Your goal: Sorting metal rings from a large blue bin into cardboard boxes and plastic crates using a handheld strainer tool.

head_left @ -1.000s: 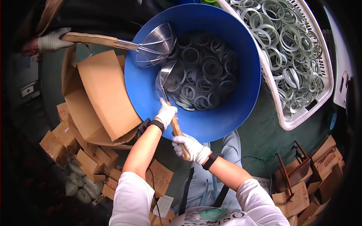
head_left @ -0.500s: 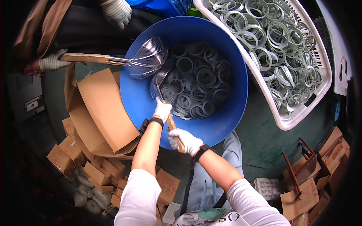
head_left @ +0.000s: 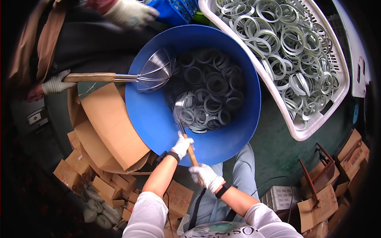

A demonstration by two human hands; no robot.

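Left hand (head_left: 182, 145) fingers are wrapping round the wooden handle (head_left: 192, 154) of the wire skimmer (head_left: 179, 108), high up, just below where wood meets metal shaft. Right hand (head_left: 206, 177) fingers are clenching the same handle at its lower end, nearer the body. Long axis is running from the fingers up and slightly left, over the near rim, into the blue tub (head_left: 158, 119). Skimmer bowl is lying ahead of the left hand, resting among dark metal rings (head_left: 210, 91) at the tub bottom. A co-worker's second skimmer (head_left: 154, 73) is crossing in from the left, well apart. White basket (head_left: 301, 135) of pale rings is sitting up and right, touching the tub rim; cardboard boxes (head_left: 107, 127) are crowding the left.
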